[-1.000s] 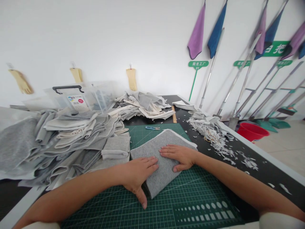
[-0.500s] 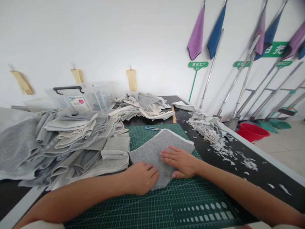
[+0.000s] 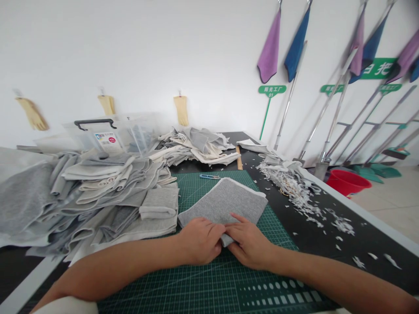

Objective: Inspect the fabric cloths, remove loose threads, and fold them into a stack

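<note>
Near: left hand (image 3: 200,241) and right hand (image 3: 248,244) meet at the near edge of a grey felt pad (image 3: 221,203), which lies on a green cutting mat (image 3: 262,231). Fingers of both hands curl close together onto the cloth; pinching or only pressing, cannot tell. Pad looks light, soft and limp, with a pale edging along its far side; it would likely fold when lifted, so best taken along a long edge with both hands. Open mat to its right; heaped fabric pieces (image 3: 108,192) crowd the left. Farther: blue-handled thread snips (image 3: 205,176) on the mat, white trimmings (image 3: 291,187) across the black desk (image 3: 314,244), clear plastic bin (image 3: 111,137) beyond the heap.
</note>
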### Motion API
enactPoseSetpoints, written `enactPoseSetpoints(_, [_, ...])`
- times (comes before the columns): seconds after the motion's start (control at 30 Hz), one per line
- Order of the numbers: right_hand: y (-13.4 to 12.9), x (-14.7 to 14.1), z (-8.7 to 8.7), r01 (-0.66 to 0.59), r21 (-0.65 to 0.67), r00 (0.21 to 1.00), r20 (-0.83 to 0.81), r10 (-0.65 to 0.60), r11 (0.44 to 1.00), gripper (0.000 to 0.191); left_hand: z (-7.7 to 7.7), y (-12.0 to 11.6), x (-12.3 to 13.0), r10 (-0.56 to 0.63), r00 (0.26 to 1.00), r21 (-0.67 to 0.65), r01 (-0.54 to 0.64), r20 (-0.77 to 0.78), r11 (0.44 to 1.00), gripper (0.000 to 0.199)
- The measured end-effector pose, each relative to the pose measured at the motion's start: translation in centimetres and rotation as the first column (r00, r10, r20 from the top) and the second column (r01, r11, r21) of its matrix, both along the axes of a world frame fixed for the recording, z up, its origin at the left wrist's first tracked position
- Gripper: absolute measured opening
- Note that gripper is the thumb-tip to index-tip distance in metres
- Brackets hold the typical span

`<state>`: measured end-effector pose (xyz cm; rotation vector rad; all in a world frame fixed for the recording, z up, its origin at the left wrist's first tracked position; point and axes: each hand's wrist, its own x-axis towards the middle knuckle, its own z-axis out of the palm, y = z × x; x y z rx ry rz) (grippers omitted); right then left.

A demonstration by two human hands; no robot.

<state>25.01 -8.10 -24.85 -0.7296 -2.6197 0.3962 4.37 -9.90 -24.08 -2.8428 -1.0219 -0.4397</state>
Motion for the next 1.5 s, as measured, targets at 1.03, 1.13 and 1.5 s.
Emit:
enactPoseSetpoints(1.03, [8.5,5.8,0.9,0.606,-0.188,0.738,-0.229,-0.634,0.773,0.041,4.0,10.7,-0.1,0.49,0.8,-0.347,-0.376,0.346,0.859,0.02])
enactPoseSetpoints(1.13, [9.6,6.4,0.5,0.646,-0.189,0.705,-0.225,-0.673,0.74,0.041,3.2,12.3,0.9,0.517,0.771,-0.362,-0.393,0.372,0.845,0.02])
enactPoseSetpoints(1.5, [13.1,8.9,-1.6,0.773,-0.144,0.603,-0.135,-0.787,0.617,0.04,-0.8,17.8,4.2,0.632,0.651,-0.462,-0.446,0.419,0.766,0.025])
